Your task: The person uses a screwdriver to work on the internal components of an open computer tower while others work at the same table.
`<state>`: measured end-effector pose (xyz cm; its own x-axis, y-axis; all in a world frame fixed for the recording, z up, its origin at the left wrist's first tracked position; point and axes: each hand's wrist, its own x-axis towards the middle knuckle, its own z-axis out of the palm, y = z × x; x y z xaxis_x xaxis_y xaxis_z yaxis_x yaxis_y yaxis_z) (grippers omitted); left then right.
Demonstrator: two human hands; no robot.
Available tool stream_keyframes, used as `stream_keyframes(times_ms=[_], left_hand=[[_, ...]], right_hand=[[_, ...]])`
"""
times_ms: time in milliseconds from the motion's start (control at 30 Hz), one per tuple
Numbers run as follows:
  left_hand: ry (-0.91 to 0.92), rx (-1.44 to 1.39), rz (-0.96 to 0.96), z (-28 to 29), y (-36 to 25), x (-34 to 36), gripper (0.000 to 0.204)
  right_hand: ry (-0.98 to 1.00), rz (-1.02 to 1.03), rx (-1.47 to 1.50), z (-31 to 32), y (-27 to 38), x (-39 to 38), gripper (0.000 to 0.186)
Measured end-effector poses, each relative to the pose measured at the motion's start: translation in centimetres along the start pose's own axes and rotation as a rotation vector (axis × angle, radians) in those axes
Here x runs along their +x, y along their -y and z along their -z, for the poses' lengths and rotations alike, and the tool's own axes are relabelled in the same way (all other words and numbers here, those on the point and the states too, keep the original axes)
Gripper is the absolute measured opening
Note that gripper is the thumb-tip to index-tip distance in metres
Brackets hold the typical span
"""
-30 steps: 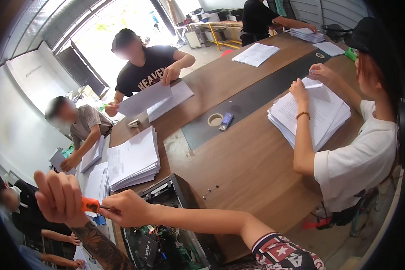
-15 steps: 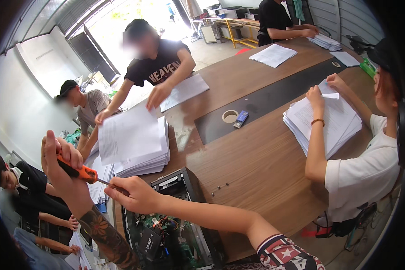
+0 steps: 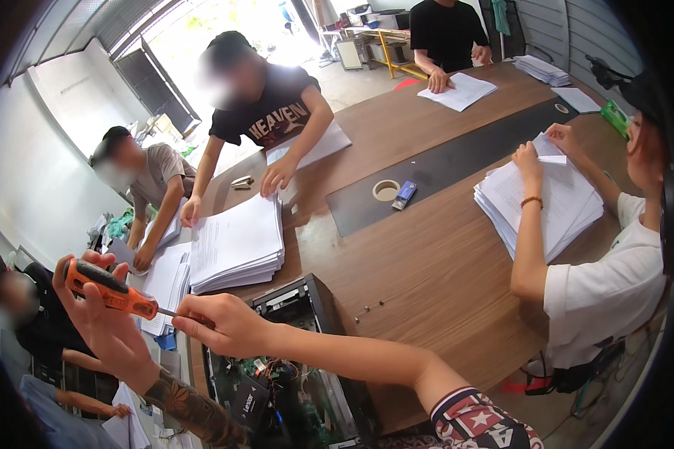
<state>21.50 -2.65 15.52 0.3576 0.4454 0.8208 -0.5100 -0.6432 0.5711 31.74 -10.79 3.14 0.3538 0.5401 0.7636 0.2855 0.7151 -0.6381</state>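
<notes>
My left hand [image 3: 101, 325] grips the orange and black handle of a screwdriver [image 3: 112, 289], held up at the lower left. My right hand [image 3: 221, 323] pinches the metal shaft at its tip end. Just below and to the right of both hands lies an open black computer case [image 3: 292, 374] with coloured wires and boards showing inside. It rests on the near end of a long brown wooden table [image 3: 427, 262]. Two small screws [image 3: 371, 307] lie on the wood right of the case.
A thick stack of white paper [image 3: 236, 243] sits just beyond the case. Several other people around the table handle paper stacks; one on the right sorts a pile [image 3: 547, 202]. A tape roll [image 3: 386, 190] and a small blue object [image 3: 404, 194] lie on a dark mat.
My view has tilted and shifted, so the table and people sit lower and closer. Both hands stay on the screwdriver, now raised slightly higher above the open case.
</notes>
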Motion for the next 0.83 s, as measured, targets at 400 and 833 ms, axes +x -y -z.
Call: stream_keyframes(times_ms=[400,833], left_hand=[[0.288,-0.242,0.192,3.1,-0.9,0.4,0.079],[0.113,-0.089,0.129,2.9,0.8,0.0,0.077]], right_hand=[[-0.008,-0.036,0.051,-0.6,0.7,0.1,0.014],[-0.179,-0.091,0.069,-0.2,0.4,0.3,0.014]])
